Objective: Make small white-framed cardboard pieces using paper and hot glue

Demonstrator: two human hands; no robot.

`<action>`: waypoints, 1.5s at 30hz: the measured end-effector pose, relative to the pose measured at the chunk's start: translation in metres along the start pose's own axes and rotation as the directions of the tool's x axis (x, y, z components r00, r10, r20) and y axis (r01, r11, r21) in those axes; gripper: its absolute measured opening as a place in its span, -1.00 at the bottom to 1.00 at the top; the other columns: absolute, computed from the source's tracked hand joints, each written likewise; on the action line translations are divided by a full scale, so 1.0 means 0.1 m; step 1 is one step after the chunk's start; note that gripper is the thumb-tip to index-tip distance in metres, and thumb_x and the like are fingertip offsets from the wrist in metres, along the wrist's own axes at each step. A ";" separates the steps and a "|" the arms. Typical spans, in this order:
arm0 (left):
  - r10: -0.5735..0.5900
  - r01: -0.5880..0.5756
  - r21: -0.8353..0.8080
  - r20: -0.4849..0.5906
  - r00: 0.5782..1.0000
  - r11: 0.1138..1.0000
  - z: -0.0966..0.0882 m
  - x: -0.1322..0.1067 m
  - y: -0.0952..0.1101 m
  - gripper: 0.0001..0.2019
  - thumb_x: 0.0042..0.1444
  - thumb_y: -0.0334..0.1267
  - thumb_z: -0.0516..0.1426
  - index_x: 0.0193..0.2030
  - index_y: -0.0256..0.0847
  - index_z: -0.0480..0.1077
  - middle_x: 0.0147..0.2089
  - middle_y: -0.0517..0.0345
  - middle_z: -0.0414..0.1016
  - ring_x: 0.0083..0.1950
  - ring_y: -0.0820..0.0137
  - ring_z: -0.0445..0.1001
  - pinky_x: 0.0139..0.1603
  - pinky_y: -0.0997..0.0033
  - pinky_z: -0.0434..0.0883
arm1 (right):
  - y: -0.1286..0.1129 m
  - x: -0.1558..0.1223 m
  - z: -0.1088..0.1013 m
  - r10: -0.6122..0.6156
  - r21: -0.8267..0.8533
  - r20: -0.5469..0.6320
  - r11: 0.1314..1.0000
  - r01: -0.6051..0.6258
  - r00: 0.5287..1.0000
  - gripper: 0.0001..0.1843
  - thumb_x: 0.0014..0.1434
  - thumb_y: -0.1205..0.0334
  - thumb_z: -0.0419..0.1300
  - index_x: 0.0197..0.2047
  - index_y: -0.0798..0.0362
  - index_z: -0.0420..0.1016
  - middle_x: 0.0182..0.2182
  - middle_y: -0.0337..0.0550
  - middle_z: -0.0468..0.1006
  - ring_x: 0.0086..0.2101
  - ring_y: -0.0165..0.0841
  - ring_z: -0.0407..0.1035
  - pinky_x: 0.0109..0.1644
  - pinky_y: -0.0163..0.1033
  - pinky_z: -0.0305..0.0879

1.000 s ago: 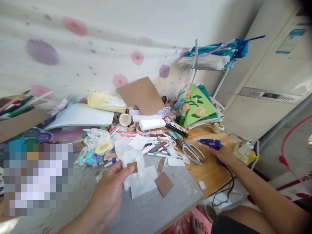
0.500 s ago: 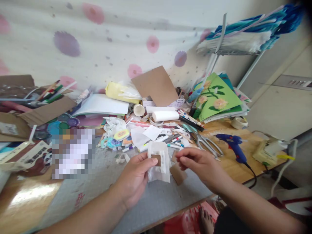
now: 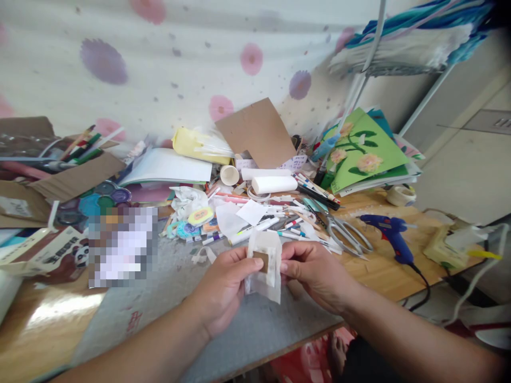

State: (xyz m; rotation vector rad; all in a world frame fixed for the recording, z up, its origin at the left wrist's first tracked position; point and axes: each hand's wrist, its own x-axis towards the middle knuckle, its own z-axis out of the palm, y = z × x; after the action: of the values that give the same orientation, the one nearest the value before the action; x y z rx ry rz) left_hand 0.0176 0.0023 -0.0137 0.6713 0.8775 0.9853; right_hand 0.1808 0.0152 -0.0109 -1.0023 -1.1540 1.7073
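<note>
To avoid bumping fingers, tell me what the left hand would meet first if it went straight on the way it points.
Most likely the right hand, at the opposite edge of the white paper that the left hand holds, though depth is unclear.

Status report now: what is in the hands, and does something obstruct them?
Left hand: gripping white paper, small brown cardboard on it. Right hand: at paper's right edge. Nothing seen blocking; marker pile beyond.

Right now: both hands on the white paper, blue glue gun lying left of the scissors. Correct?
Not quite: the head view shows the blue glue gun lying right of the scissors. Left hand and right hand are on the white paper.
</note>
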 end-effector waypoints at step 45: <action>0.222 -0.168 0.453 -0.069 0.973 0.876 -0.06 -0.05 -0.10 -0.83 0.02 -0.21 0.15 -0.29 -0.25 0.46 -0.44 0.17 0.46 -0.43 0.39 0.34 -0.42 0.43 0.24 | 0.02 0.03 0.09 -0.142 -0.254 -0.163 0.962 0.098 0.976 -0.83 -0.09 0.15 0.27 -0.51 0.09 0.44 -0.59 -0.29 0.42 -0.53 -0.42 0.28 -0.40 -0.29 0.19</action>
State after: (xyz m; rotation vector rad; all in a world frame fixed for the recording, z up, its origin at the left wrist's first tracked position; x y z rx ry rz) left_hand 0.0153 -0.0053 -0.0231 1.1188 1.1752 1.0194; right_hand 0.1709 0.0142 -0.0111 -1.1846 -1.2991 1.3713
